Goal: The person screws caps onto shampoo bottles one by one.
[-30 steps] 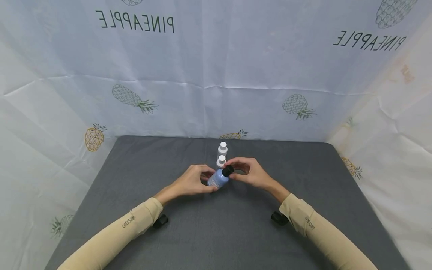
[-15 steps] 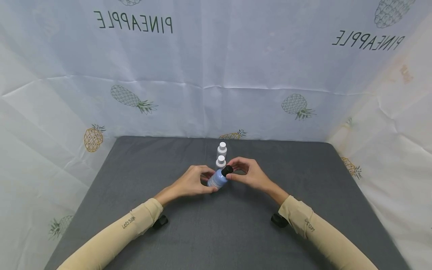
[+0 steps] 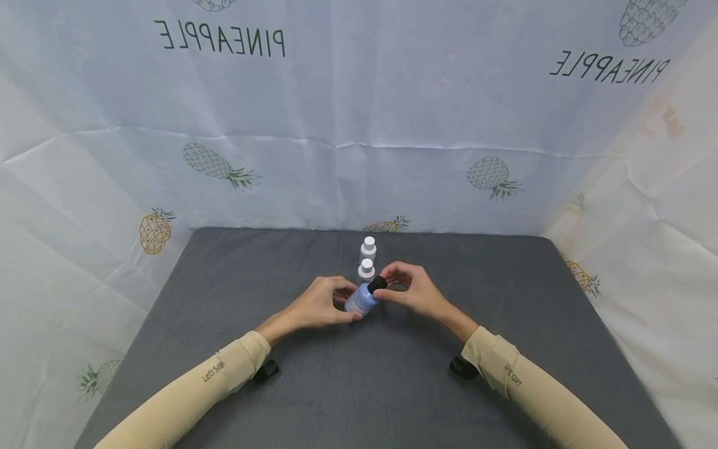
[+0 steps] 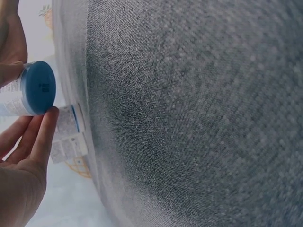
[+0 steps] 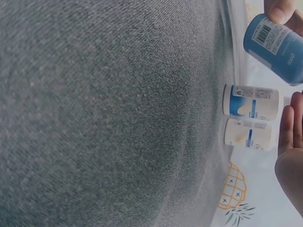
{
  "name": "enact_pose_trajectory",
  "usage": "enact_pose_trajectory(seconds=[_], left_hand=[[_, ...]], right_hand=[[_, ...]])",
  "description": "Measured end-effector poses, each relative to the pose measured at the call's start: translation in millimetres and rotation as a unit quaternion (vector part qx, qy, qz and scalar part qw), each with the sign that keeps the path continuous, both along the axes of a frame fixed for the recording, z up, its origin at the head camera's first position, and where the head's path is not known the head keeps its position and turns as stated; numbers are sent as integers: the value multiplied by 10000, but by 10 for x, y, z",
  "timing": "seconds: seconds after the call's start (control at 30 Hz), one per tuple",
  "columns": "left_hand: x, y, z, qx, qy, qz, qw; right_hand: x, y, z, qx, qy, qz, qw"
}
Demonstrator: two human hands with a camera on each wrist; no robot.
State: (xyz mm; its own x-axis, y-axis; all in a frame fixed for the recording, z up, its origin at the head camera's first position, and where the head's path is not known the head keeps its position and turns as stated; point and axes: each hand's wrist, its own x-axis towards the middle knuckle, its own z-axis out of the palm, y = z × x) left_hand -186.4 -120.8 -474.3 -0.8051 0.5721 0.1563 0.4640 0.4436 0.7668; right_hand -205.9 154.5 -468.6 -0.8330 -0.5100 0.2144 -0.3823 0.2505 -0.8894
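Above the table, a light blue bottle (image 3: 359, 302) with a black cap (image 3: 378, 285) leans to the right in the head view. My left hand (image 3: 324, 304) grips its body, thumb at the front and fingers behind. At the cap, my right hand (image 3: 414, 288) pinches with thumb and fingertips. The left wrist view has the bottle's round base (image 4: 41, 88) turned toward the table, with left fingers (image 4: 45, 135) against its side. A barcode label (image 5: 270, 37) on the body faces the right wrist camera, close to the left thumb (image 5: 282, 10).
Behind the held bottle stand two white-capped bottles, a nearer one (image 3: 366, 269) and a farther one (image 3: 368, 248). Dark grey cloth covers the table (image 3: 359, 386). A pineapple-print curtain (image 3: 404, 93) hangs beyond its back edge. Black wrist cameras (image 3: 265, 370) sit under both sleeves.
My right thumb has moved left onto the cap, and the fingers have closed in around it. The left hand keeps its grip on the bottle, almost still.
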Motion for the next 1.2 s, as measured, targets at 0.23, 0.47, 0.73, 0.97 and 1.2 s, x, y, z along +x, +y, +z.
enact_pose_trajectory(seconds=[0.23, 0.47, 0.73, 0.97, 1.2], left_hand=[[1, -3, -3, -57, -8, 13, 10000], [-4, 17, 14, -62, 35, -27, 10000], [-7, 23, 25, -98, -3, -8, 10000], [-13, 5, 28, -78, -16, -63, 9999], [-22, -6, 12, -44, -14, -74, 10000]], right_hand=[[-10, -6, -29, 48, -69, -117, 9999], [-12, 14, 0, -43, -214, 198, 9996], [-61, 72, 64, -560, -295, 1322, 9892], [-89, 93, 85, -476, -403, 1361, 9887], [-98, 100, 98, -279, -343, 1183, 9920]])
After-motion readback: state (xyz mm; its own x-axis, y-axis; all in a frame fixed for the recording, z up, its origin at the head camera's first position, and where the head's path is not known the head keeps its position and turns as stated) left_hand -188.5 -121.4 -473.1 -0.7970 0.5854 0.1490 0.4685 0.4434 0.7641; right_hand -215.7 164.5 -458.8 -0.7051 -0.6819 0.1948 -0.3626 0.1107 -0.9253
